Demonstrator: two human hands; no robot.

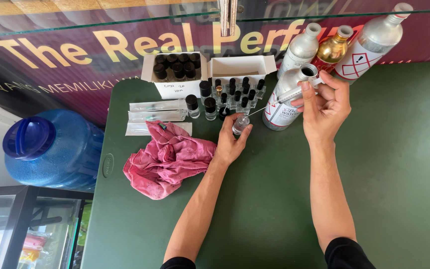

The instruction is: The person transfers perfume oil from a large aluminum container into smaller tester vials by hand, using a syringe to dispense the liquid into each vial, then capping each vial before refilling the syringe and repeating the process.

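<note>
Left hand has its fingers curled snug around a small clear glass vial held just above the green table. Right hand pinches a syringe, needle aimed at the vial mouth. Can't really make out the needle tip, and the open silver aluminium bottle sits partly hidden behind the syringe.

Both arms are bare from short black sleeves down, with no rings or watch visible.

A dark green table stands against a dark banner with yellow lettering, under a glass shelf. A blue water jug sits left, above a black-framed glass cabinet. Daylight is even.
</note>
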